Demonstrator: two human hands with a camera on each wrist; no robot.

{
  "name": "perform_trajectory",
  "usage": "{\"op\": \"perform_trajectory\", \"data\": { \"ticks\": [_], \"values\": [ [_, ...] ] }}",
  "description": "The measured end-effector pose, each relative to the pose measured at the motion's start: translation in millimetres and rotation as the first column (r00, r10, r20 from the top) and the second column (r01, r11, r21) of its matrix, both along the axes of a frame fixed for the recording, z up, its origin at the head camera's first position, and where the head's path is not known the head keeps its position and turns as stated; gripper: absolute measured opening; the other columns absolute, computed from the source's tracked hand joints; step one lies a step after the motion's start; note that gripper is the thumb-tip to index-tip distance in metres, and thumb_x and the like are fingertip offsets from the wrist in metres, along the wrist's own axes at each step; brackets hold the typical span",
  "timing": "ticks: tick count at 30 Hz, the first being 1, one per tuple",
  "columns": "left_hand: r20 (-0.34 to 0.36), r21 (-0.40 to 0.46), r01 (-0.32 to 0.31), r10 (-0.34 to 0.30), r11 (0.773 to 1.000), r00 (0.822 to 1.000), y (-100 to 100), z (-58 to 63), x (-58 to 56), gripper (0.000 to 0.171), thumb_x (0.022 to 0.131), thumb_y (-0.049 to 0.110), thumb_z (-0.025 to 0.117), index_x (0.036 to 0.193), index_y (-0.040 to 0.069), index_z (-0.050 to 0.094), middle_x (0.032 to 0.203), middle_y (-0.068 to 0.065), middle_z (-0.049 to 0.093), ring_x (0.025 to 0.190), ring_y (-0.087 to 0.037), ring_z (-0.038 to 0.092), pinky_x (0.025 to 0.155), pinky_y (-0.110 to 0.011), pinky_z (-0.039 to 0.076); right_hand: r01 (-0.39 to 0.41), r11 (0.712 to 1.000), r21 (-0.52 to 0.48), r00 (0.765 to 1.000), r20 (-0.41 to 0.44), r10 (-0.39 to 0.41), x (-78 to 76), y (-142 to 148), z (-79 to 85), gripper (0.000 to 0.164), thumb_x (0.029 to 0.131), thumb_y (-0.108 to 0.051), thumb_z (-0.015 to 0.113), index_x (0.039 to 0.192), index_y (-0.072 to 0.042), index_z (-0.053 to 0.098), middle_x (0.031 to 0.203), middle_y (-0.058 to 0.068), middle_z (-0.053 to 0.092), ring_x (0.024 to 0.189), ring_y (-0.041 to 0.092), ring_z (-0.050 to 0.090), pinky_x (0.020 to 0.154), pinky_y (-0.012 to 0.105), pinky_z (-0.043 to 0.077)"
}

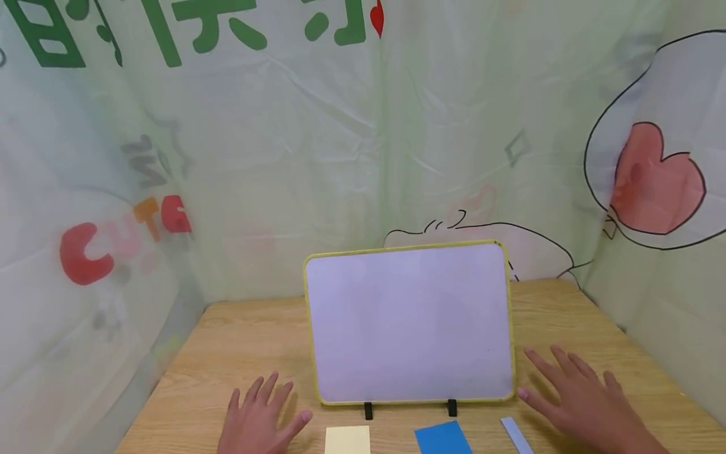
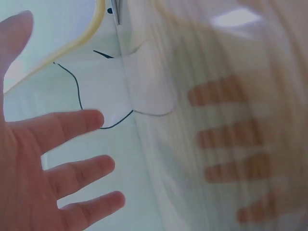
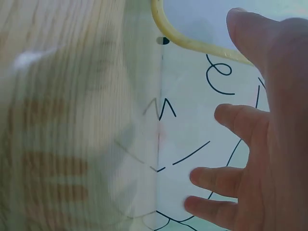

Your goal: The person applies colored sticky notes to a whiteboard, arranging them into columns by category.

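Head view: toward the worktop's near edge, a pale yellow paper square (image 1: 348, 440), a blue paper square (image 1: 444, 438) and a pale narrow strip (image 1: 517, 435) lie in a row from left to right, well apart, each cut off by the bottom of the view. The left hand (image 1: 259, 416) is over the left part of the worktop (image 1: 249, 340), released, its fingers spread, the yellow square near its thumb. The right hand (image 1: 587, 403) is over the right part, also released and spread, its thumb near the strip. In both wrist views the fingertips stand apart from their blurred reflections in the worktop.

Just beyond the paper squares, two black feet (image 1: 368, 411) show under the whiteboard (image 1: 409, 323), which stands upright between the hands, its blank face framed in yellow. The right hand's thumb tip comes close to the board's lower right corner; the left hand sits farther from the lower left one.

Behind the worktop's far edge hangs a translucent sheet (image 1: 295, 157), continuing along the left and right edges. It carries green characters (image 1: 215, 25) above, coloured letters on the left and a red heart (image 1: 658, 180) on the right.
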State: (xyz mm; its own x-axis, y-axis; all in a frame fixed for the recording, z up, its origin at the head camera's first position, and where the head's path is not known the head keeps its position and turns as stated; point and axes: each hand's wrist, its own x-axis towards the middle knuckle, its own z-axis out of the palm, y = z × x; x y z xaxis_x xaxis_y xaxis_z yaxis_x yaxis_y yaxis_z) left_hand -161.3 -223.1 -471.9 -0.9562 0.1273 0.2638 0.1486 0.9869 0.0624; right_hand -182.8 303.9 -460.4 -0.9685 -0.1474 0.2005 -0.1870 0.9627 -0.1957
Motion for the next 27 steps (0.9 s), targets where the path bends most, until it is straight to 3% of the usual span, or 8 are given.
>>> {"op": "perform_trajectory", "data": {
  "ticks": [4,8,13,16,20,23,27],
  "values": [
    [-0.052,0.024,0.033,-0.032,0.999,0.998,3.5,4.3,1.7,0.062,0.09,0.072,0.053,0.12,0.021,0.073,0.127,-0.006,0.066,0.115,-0.032,0.062,0.093,-0.062,0.045,-0.015,1.0,0.023,1.0,-0.02,0.016,-0.1,-5.4,4.2,0.075,0.095,-0.064,0.054,0.147,-0.01,0.049,0.141,0.035,0.045,0.117,0.059,0.05,0.085,0.077,0.035],
    [-0.079,0.051,0.066,-0.062,0.996,0.995,6.0,7.5,3.8,0.053,0.089,0.067,0.06,0.106,0.02,0.077,0.111,0.0,0.072,0.097,-0.025,0.069,0.075,-0.047,0.055,-0.028,0.999,-0.036,0.999,0.031,0.029,1.2,-9.8,7.1,0.073,0.097,-0.06,0.053,0.147,-0.006,0.049,0.138,0.035,0.048,0.116,0.056,0.053,0.078,0.07,0.045],
    [-0.16,0.044,0.097,-0.089,0.994,0.983,9.7,6.6,5.4,0.035,0.087,0.058,0.069,0.092,0.023,0.076,0.095,0.009,0.071,0.081,-0.015,0.069,0.063,-0.035,0.054,-0.001,0.995,-0.101,0.991,0.137,0.015,0.8,-13.8,9.1,0.077,0.099,-0.062,0.047,0.147,-0.002,0.045,0.137,0.033,0.05,0.119,0.053,0.052,0.074,0.068,0.047],
    [-0.19,0.05,0.152,-0.14,0.987,0.972,13.7,7.3,6.3,0.029,0.088,0.053,0.07,0.089,0.025,0.075,0.092,0.012,0.07,0.079,-0.011,0.068,0.059,-0.032,0.052,0.022,0.993,-0.114,0.981,0.193,0.0,-2.9,-14.2,10.2,0.081,0.098,-0.066,0.044,0.145,0.001,0.048,0.132,0.031,0.054,0.109,0.046,0.06,0.074,0.064,0.049],
    [-0.14,0.071,0.226,-0.215,0.972,0.967,22.7,11.6,9.4,0.03,0.091,0.052,0.067,0.091,0.024,0.077,0.091,0.011,0.071,0.078,-0.012,0.068,0.058,-0.032,0.051,0.035,0.982,-0.187,0.967,0.255,0.014,-4.7,-13.7,10.0,0.083,0.097,-0.066,0.048,0.14,0.005,0.052,0.124,0.024,0.062,0.096,0.029,0.066,0.074,0.057,0.052],
    [-0.121,0.081,0.269,-0.259,0.96,0.958,29.3,12.1,10.5,0.029,0.092,0.05,0.067,0.091,0.023,0.077,0.088,0.01,0.071,0.075,-0.011,0.068,0.056,-0.03,0.05,0.039,0.965,-0.258,0.96,0.278,0.035,-3.5,-15.2,9.0,0.078,0.097,-0.061,0.053,0.135,0.007,0.055,0.114,0.015,0.068,0.093,0.025,0.067,0.075,0.053,0.053],
    [-0.163,0.064,0.336,-0.323,0.94,0.932,37.9,13.4,11.9,0.023,0.091,0.044,0.071,0.087,0.021,0.077,0.082,0.011,0.07,0.068,-0.006,0.065,0.052,-0.025,0.046,0.05,0.948,-0.315,0.96,0.277,0.041,-3.5,-19.9,8.0,0.068,0.098,-0.054,0.056,0.128,0.007,0.06,0.101,0.004,0.069,0.09,0.021,0.066,0.077,0.048,0.054]
  ]
}}
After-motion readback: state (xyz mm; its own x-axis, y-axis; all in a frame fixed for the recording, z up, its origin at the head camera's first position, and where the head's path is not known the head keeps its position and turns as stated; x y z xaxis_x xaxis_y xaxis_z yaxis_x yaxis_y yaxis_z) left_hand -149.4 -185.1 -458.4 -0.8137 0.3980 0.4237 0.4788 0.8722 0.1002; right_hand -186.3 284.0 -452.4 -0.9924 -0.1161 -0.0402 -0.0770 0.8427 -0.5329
